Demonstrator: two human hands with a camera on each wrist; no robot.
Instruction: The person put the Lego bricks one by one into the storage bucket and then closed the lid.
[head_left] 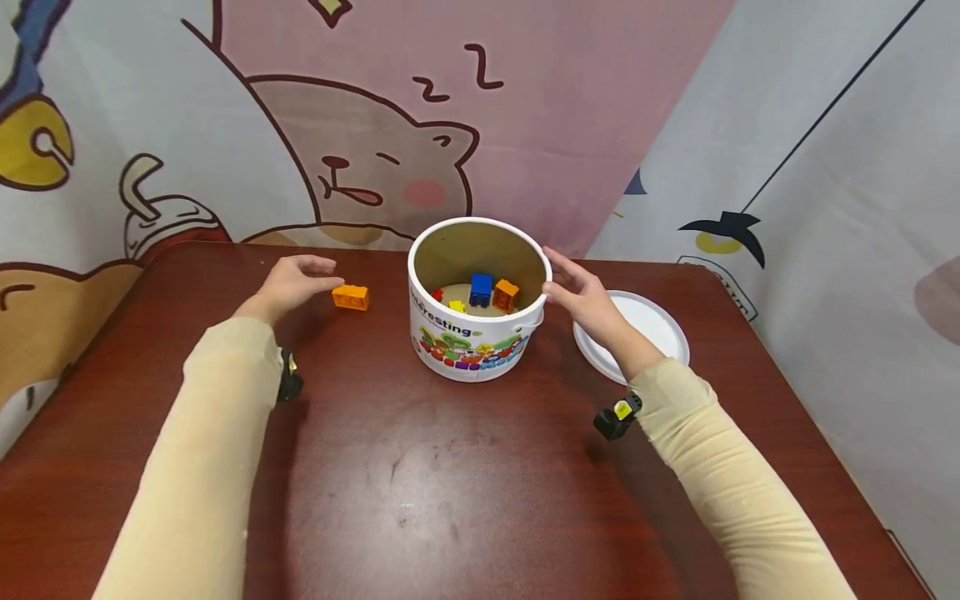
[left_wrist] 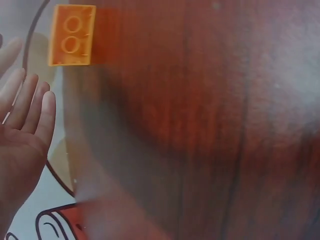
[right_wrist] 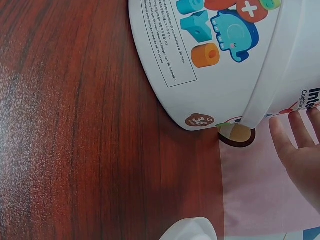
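Observation:
A white printed bucket (head_left: 472,346) stands upright, uncovered, in the middle of the table. Inside lie a blue block (head_left: 481,289), an orange block (head_left: 506,295), a yellow block (head_left: 457,307) and a bit of a red one. My right hand (head_left: 588,308) rests against the bucket's right side near the rim; in the right wrist view its fingertips (right_wrist: 282,135) touch the wall. Left of the bucket, an orange block (head_left: 351,297) lies on its side, hollow underside showing. My left hand (head_left: 292,285) is just left of that block, fingers extended, holding nothing; the left wrist view shows them apart from it.
A round white lid (head_left: 654,329) lies flat on the table right of the bucket, partly behind my right forearm. The dark red-brown table (head_left: 420,483) meets a cartoon-printed cloth (head_left: 555,125) at its far edge. A small black camera sits on each wrist.

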